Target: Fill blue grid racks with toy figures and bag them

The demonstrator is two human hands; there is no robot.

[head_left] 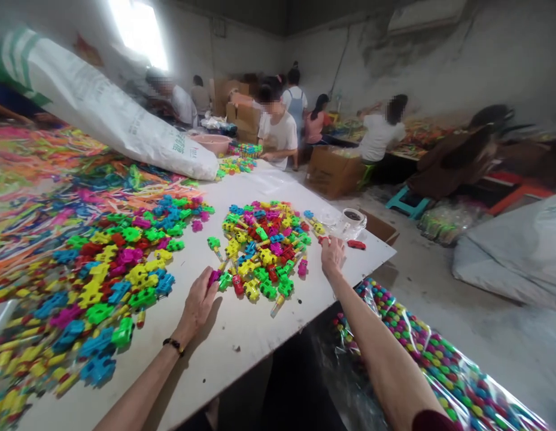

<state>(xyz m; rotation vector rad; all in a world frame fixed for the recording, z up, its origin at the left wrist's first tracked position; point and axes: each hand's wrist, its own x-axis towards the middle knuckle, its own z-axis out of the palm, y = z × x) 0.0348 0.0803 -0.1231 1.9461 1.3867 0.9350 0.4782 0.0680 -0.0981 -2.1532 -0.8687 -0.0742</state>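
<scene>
At the left edge of a pile of small plastic toy cars (269,245), my left hand (199,305) is closed on a magenta toy car (213,278); a green one lies right against it. To the right of the pile, my right hand (334,256) rests low over the table with its fingers bent around a small red toy piece (322,239), mostly hidden by the fingers. Another red toy car (357,244) lies just right of that hand. Several short clear tubes with yellow ends, one a loose tube (278,305), are mixed into the pile.
A white sack (111,114) leans over colourful strips at left. More toy cars (134,257) lie beside my left arm. A cup with dark contents (352,222) stands near the table's right corner. Wrapped coloured balls (421,341) sit below. Several people work behind, one at the table's far end.
</scene>
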